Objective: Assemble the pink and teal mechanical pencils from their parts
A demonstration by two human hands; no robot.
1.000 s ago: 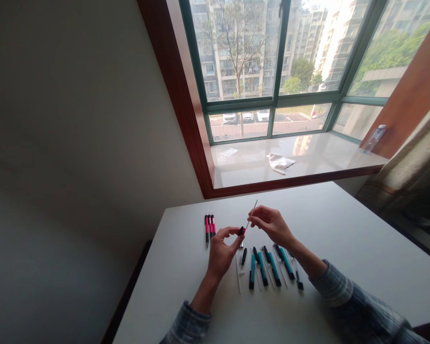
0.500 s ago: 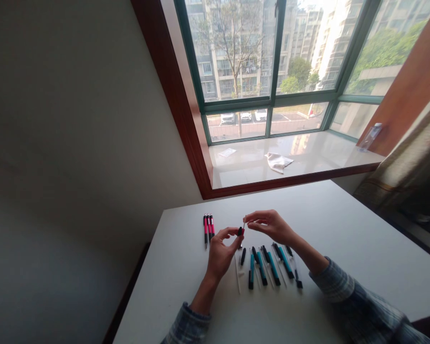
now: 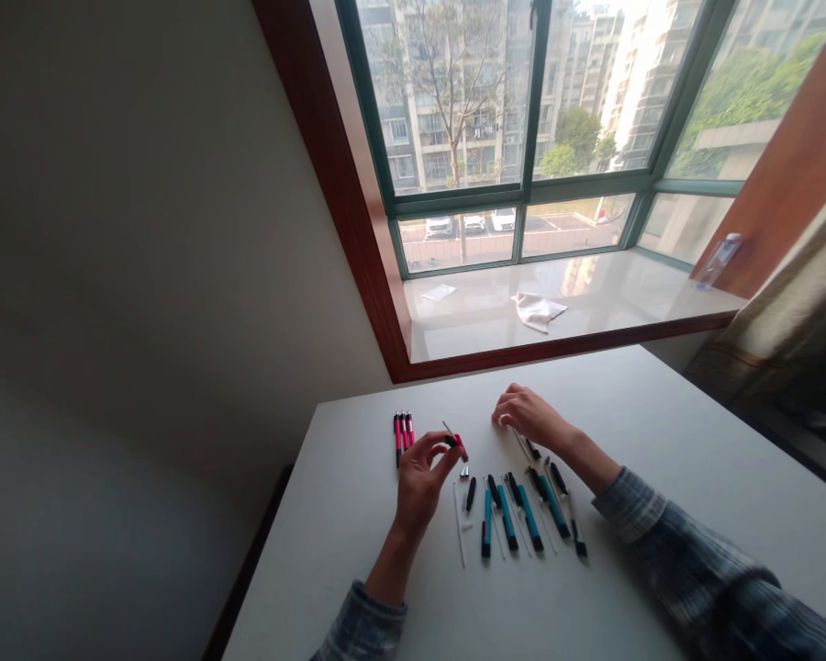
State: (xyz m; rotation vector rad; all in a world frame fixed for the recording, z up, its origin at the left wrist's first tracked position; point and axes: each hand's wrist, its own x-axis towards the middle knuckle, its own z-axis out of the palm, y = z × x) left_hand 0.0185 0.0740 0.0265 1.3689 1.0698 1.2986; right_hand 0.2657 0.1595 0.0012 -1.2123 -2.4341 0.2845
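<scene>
My left hand (image 3: 423,482) pinches a short pink-and-black pen barrel (image 3: 458,444) above the table, with a thin metal refill (image 3: 447,430) sticking out of it up and to the left. My right hand (image 3: 529,418) rests on the white table, fingers curled, holding nothing visible. Just below it lie a thin rod and a small black pen part (image 3: 532,449). Three assembled pink pens (image 3: 403,437) stand side by side left of my left hand. Disassembled teal-and-black pens (image 3: 507,519) lie in a row between my hands, among thin white refills (image 3: 458,523) and small black parts (image 3: 470,494).
The white table's left edge (image 3: 268,542) runs close to my left forearm. Beyond its far edge is a stone window sill (image 3: 468,335) holding a crumpled white cloth (image 3: 538,310) and a plastic bottle (image 3: 716,262). A curtain (image 3: 777,294) hangs at right.
My right hand has let go of the thin refill and dropped to the table, further right. The refill stays in the pink barrel in my left hand, now tilted left.
</scene>
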